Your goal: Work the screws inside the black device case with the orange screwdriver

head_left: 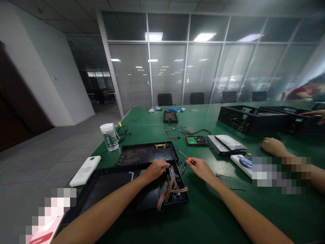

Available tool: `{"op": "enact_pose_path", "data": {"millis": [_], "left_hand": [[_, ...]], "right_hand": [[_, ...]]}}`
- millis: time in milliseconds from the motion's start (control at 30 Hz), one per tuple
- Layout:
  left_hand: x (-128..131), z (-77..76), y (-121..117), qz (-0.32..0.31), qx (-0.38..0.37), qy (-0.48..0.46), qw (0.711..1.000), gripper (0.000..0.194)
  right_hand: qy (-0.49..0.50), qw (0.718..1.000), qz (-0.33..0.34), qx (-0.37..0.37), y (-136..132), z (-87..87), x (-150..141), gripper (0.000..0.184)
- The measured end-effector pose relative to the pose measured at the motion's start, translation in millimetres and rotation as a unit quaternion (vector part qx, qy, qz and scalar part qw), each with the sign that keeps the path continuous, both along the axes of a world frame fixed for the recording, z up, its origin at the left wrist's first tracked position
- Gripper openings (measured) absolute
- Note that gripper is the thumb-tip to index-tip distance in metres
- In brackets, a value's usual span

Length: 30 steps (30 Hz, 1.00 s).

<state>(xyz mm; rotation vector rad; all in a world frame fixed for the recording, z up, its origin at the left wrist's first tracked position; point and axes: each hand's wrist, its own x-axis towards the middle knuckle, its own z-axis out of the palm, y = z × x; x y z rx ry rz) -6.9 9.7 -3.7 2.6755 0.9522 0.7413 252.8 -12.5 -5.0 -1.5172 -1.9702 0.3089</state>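
A black metal case (pixel 111 184) lies open in front of me, with striped ribbon cables (pixel 170 190) bundled at its right end. My left hand (pixel 156 169) reaches over that end, its thumb and fingers pinched together. Whatever they hold, if anything, is too small to make out. To the right of the case, my right hand (pixel 203 170) is closed around the orange and black handle of a screwdriver (pixel 190 160). Its thin shaft points up and to the left, apart from the case. Behind the case lies a black panel (pixel 144 154) with a gold-coloured part near its top edge.
A water bottle (pixel 109 137) and white phone (pixel 85 171) stand left on the green table (pixel 203 210). A hard drive (pixel 195 140), loose cables (pixel 173 137) and an optical drive (pixel 225 144) lie beyond. Black computer cases (pixel 251 118) and another person's hand (pixel 274 146) are right.
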Motion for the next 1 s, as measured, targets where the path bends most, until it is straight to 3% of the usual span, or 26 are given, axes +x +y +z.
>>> {"op": "enact_pose_path", "data": {"millis": [133,233,367,467,567,733,1000], "left_hand": [[0.5,-0.1,-2.7,-0.007,0.014,0.021,1.000,0.023],[-0.8,2.9,-5.3,-0.024,0.013,0.029,0.999,0.022],[-0.4,7.0,-8.6,-0.019,-0.002,0.025,1.000,0.017],[0.7,8.2,-9.6,-0.010,-0.017,0.031,0.999,0.015],[1.1,8.5,-9.3,-0.007,-0.030,0.037,0.999,0.013],[1.2,10.1,-8.3,0.004,-0.048,0.034,0.998,0.013],[1.8,9.5,-7.5,0.009,-0.055,0.020,0.998,0.014]], "right_hand": [[-0.002,1.000,-0.009,-0.006,1.7,-2.0,2.6,0.032],[0.041,0.997,0.003,-0.062,4.8,-3.0,11.8,0.024],[0.140,0.981,0.045,-0.127,5.8,13.0,29.1,0.027],[0.220,0.969,0.052,-0.100,1.5,32.9,31.2,0.033],[0.273,0.961,0.005,-0.039,-5.4,42.5,20.7,0.040],[0.256,0.964,-0.034,0.069,-11.8,32.5,-0.7,0.037],[0.152,0.985,-0.028,0.072,-9.5,21.0,-4.8,0.035]]}}
